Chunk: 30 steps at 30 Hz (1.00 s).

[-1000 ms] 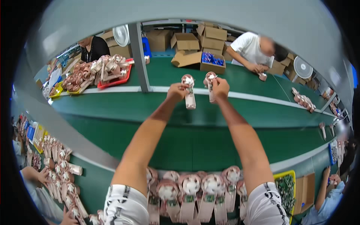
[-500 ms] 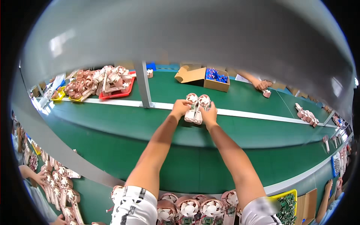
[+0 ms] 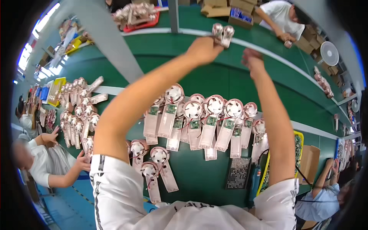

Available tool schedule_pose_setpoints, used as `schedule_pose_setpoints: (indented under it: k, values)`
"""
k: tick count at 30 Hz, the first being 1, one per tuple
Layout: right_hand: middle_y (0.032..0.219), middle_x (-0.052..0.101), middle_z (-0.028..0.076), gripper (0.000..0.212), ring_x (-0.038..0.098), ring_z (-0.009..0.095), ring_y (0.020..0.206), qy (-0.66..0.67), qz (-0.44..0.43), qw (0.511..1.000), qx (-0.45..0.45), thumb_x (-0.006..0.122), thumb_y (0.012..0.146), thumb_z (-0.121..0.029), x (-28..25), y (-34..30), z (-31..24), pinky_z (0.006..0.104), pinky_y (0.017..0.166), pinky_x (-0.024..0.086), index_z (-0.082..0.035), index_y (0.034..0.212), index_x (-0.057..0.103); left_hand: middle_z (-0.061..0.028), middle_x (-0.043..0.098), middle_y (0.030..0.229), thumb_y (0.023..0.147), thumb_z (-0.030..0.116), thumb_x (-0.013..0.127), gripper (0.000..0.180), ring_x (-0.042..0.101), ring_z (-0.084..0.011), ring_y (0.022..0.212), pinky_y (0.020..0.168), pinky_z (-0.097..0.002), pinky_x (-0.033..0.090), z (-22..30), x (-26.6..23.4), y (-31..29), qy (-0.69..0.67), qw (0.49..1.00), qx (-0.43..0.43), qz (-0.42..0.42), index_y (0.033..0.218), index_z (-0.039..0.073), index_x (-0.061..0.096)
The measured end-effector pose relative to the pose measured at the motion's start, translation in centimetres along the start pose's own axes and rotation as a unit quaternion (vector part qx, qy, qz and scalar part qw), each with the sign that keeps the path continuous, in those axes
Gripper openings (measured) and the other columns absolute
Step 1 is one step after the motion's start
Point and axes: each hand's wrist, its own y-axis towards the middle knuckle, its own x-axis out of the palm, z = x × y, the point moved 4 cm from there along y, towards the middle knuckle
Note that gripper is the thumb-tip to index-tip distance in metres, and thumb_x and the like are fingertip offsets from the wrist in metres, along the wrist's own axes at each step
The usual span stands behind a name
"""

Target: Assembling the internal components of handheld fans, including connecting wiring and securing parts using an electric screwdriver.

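Two pale pink handheld fan bodies (image 3: 227, 33) with white blades sit side by side by the far metal rail. My left hand (image 3: 206, 49) is at the lower end of the left one, its fingers closed against it and partly hidden. To the right of the pair, my right hand (image 3: 253, 60) is apart from it, blurred, with fingers loosely spread and nothing visible in them. Between my arms stands a row of similar fan bodies (image 3: 212, 105) with green circuit boards and red wires. Several more fan bodies (image 3: 159, 155) lie closer to me on the left.
Near my right arm are a black tray of small parts (image 3: 238, 173) and a yellow bin (image 3: 297, 138) of circuit boards. A slanted grey post (image 3: 111, 42) rises on the left. A red tray (image 3: 142, 25) stands beyond the rail. Co-workers sit left, right and across.
My right hand has come off the two fan bodies and moved right. My left hand stays at them. The view has tilted down, bringing the near row of fan bodies into full sight.
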Motion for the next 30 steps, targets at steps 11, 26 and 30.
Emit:
schedule_pose_setpoints:
  k: [11, 26, 30]
  values:
    - [0.115, 0.055, 0.017, 0.043, 0.051, 0.035, 0.108, -0.316, 0.023, 0.878, -0.358, 0.064, 0.086, -0.020, -1.9, -30.5, -1.4, 0.0439, 0.095, 0.040, -0.004, 0.125, 0.055, -0.0187, 0.048, 0.126, 0.086, 0.033, 0.065, 0.059, 0.044, -0.0354, 0.115, 0.094, -0.0477, 0.035, 2.2, -5.8, -29.0, 0.231, 0.962, -0.041, 0.139, 0.133, 0.003, 0.046]
    - [0.088, 0.065, 0.012, 0.020, 0.064, 0.031, 0.080, -0.345, -0.022, 0.873, -0.345, 0.063, 0.088, -0.022, 0.3, -28.9, 0.8, 0.0403, 0.070, 0.050, -0.007, 0.097, 0.071, -0.0165, 0.066, 0.086, 0.088, 0.017, 0.061, 0.019, 0.063, -0.0356, 0.085, 0.074, -0.0443, 0.050, -1.1, -4.3, -25.6, 0.047, 0.993, -0.001, 0.108, 0.100, 0.003, 0.066]
    - [0.080, 0.071, 0.012, 0.018, 0.068, 0.031, 0.071, -0.392, -0.059, 0.882, -0.255, 0.061, 0.086, -0.018, 1.4, -29.7, 0.8, 0.0425, 0.064, 0.052, -0.006, 0.097, 0.069, -0.0180, 0.065, 0.082, 0.086, 0.009, 0.062, 0.016, 0.064, -0.0367, 0.081, 0.071, -0.0438, 0.051, -1.3, -3.3, -24.6, -0.026, 0.995, -0.011, 0.094, 0.099, 0.000, 0.057]
